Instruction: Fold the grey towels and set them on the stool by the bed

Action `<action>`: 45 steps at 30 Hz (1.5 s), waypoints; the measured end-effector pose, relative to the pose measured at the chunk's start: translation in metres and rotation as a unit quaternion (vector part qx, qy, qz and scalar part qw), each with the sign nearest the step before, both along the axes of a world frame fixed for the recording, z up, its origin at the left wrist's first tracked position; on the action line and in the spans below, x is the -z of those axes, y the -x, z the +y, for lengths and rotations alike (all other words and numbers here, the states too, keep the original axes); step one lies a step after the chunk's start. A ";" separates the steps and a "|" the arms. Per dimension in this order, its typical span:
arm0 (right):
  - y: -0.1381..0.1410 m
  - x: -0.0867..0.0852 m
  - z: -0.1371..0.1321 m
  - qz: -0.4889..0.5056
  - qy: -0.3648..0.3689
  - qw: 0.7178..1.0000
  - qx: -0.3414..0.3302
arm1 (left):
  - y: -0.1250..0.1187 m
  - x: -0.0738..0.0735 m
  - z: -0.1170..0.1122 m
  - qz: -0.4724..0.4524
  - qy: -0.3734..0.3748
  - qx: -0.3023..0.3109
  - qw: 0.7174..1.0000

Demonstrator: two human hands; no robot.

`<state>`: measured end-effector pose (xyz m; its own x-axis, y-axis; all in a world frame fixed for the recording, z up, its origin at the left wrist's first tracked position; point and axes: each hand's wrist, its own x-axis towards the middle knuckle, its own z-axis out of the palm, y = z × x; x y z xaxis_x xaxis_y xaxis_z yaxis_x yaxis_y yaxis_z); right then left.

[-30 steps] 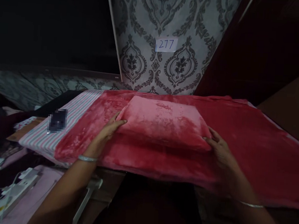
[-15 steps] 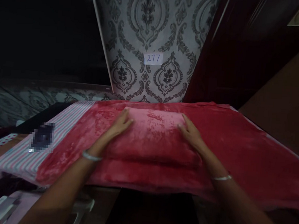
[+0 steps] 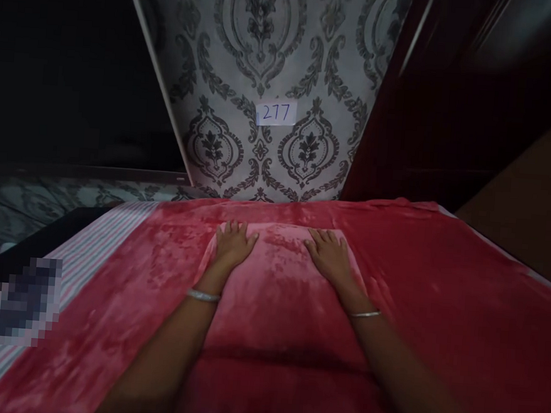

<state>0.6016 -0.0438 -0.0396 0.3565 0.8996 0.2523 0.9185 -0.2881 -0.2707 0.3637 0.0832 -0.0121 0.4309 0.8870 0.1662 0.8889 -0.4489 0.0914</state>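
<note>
A folded pink-red plush cloth (image 3: 274,294) lies on a larger red plush cover in the middle of the view. On its far left corner my left hand (image 3: 233,244) rests flat, fingers spread and pointing away from me. My right hand (image 3: 331,254) lies the same way on the far right corner, its fingers stretched out. Each wrist wears a thin silver-coloured bangle. Neither hand grips the cloth; both palms press on its top.
The red plush cover (image 3: 448,294) spreads to both sides, over a striped cloth (image 3: 98,238) at left. A pixelated dark patch (image 3: 23,302) hides something there. Behind stand a dark screen (image 3: 77,73), patterned wallpaper (image 3: 260,155) with a "277" label (image 3: 276,113), and a dark red panel (image 3: 426,135).
My hands have gone from the side edges of the folded cloth to flat on top of its far corners. The view has come closer to the cloth.
</note>
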 end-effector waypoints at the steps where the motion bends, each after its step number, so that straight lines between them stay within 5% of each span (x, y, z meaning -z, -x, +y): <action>1: -0.001 0.003 0.001 0.002 -0.002 1.000 -0.002 | 0.000 0.002 0.003 -0.003 0.007 0.001 1.000; 9: -0.007 0.011 0.006 0.030 -0.008 0.999 -0.003 | 0.001 0.001 0.011 -0.003 0.025 0.002 1.000; 17: 0.001 0.001 0.003 0.031 -0.006 1.000 0.001 | -0.001 -0.004 0.000 -0.006 0.000 0.002 1.000; 23: 0.002 -0.016 -0.004 0.005 0.012 1.000 0.002 | -0.004 -0.038 -0.014 0.010 0.039 -0.010 0.999; 27: 0.010 -0.032 -0.012 -0.004 0.026 0.999 -0.038 | 0.012 -0.052 -0.065 -0.027 -0.010 0.079 0.996; 31: 0.043 -0.037 -0.022 -0.029 0.018 0.974 -0.226 | 0.036 -0.016 -0.153 -0.039 -0.023 0.281 0.959; 35: 0.062 -0.031 -0.012 -0.072 0.064 0.928 -0.360 | 0.047 0.034 -0.203 -0.027 -0.069 0.295 0.953; 38: 0.051 -0.030 0.014 -0.095 0.096 0.931 -0.338 | 0.047 0.048 -0.208 -0.023 -0.078 0.280 0.956; 45: 0.020 -0.019 0.065 -0.062 0.127 0.963 -0.228 | 0.048 0.050 -0.206 -0.046 -0.081 0.284 0.954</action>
<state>0.5813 0.0214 -0.0208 -0.1094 0.9938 0.0183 0.9859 0.1109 -0.1251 0.3162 -0.1227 -0.0624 0.8115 0.4736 0.3423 0.4890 -0.8711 0.0462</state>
